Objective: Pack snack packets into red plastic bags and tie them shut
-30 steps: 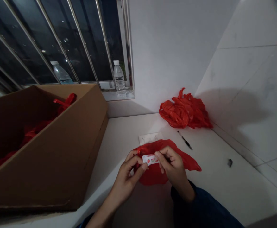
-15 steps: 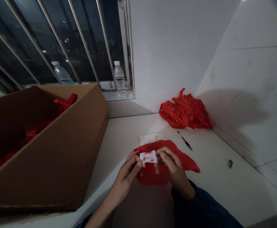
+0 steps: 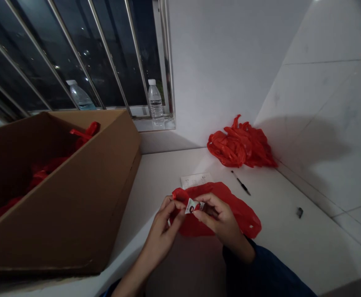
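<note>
On the left, a brown cardboard box (image 3: 75, 206), open at the top, with red plastic bags (image 3: 84, 132) inside and one handle raised near the far corner. Behind it, steel window bars (image 3: 109, 53) against a dark night outside. Upright on the window sill, a plastic water bottle (image 3: 156, 103), and further left a second water bottle (image 3: 79, 97), partly behind the box. On the white table (image 3: 307, 247), a crumpled heap of red bags (image 3: 240, 144) in the corner by the tiled wall (image 3: 329, 123). Just in front of the heap, a black pen (image 3: 241, 182), lying at a slant. Beside the pen, a white paper slip (image 3: 195, 179). Further right, near the wall, a small dark object (image 3: 299, 212), too small to tell.
</note>
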A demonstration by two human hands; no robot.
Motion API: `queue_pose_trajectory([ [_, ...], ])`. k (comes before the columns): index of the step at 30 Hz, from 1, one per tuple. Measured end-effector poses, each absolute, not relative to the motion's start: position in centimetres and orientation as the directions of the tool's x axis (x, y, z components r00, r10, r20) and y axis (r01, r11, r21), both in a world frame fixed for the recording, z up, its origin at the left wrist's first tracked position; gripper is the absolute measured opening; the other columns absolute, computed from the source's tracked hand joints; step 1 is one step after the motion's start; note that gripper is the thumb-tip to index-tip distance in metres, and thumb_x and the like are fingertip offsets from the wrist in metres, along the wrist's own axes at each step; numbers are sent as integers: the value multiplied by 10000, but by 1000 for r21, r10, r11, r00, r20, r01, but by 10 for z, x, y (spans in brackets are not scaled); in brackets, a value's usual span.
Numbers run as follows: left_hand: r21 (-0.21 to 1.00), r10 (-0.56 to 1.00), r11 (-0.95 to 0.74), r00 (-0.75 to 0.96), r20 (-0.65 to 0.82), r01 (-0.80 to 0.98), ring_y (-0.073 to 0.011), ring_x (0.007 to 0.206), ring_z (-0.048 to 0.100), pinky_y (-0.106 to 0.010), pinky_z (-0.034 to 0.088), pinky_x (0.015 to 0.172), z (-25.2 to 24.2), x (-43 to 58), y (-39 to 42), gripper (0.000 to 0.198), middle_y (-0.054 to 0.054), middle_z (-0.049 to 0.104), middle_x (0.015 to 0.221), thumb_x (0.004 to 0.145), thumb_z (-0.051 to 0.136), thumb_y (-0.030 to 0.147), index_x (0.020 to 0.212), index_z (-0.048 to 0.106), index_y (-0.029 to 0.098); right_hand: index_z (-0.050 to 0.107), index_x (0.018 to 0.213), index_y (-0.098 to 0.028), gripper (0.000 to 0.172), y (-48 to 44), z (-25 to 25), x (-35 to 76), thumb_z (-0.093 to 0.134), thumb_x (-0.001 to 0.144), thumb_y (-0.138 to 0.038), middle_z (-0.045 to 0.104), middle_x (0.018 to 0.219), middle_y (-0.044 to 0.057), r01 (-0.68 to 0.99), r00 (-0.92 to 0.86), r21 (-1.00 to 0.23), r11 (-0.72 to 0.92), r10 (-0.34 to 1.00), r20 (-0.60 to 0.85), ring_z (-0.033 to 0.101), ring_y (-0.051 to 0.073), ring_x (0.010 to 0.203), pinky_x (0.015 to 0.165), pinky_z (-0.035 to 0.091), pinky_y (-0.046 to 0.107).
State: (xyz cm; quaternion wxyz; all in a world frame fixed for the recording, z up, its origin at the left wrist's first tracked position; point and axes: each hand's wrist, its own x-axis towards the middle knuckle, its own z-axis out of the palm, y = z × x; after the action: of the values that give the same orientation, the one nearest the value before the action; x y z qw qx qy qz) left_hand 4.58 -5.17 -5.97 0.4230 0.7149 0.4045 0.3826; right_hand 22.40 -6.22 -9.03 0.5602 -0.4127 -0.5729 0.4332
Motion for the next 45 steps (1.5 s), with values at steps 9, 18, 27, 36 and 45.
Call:
queue_pose_trajectory([
  [9, 877, 908, -388, 284, 309, 284, -157, 809, 484, -241, 364, 709, -62, 46, -53, 234, -16, 524, 844, 945, 572, 316, 758, 621, 184, 717, 993, -209, 189, -67, -78, 225, 693, 832, -305, 727, 861, 29, 38, -79, -967, 252, 965, 249, 652, 137, 701, 611, 513, 229],
  [18, 877, 896, -409, 296, 332, 254, -156, 857, 508, -237, 385, 773, -59, 46, -54, 247, -12, 533, 851, 972, 521, 290, 766, 617, 193, 726, 936, -188, 223, -66, -78, 228, 539, 949, -310, 668, 680, -2, -14, -78, -968, 251, 965, 251, 632, 116, 594, 583, 505, 219],
  [27, 809, 875, -479, 259, 409, 342, -182, 1100, 527, -293, 412, 949, -56, 40, -64, 326, -51, 543, 1197, 981, 507, 266, 1303, 548, 298, 645, 708, -189, 331, -84, -69, 263, 474, 973, -289, 612, 588, -4, 565, -193, -720, 403, 913, 359, 563, 134, 526, 536, 407, 260],
  [36, 668, 833, -552, 287, 473, 499, -246, 1272, 453, -396, 426, 1021, -53, 37, -77, 563, -80, 443, 1421, 969, 488, 235, 1488, 305, 357, 582, 1290, -164, 369, -93, -75, 274, 503, 971, -330, 759, 916, 82, 746, -12, -580, 328, 878, 479, 725, 221, 747, 614, 562, 311],
  [45, 583, 791, -601, 304, 531, 546, -221, 1172, 523, -326, 480, 939, -47, 31, -79, 628, -89, 442, 1408, 942, 533, 198, 1497, 279, 343, 619, 1208, -258, 334, -143, -64, 326, 648, 895, -371, 660, 1032, 78, 958, 113, -258, 126, 661, 742, 593, 142, 611, 558, 511, 282],
])
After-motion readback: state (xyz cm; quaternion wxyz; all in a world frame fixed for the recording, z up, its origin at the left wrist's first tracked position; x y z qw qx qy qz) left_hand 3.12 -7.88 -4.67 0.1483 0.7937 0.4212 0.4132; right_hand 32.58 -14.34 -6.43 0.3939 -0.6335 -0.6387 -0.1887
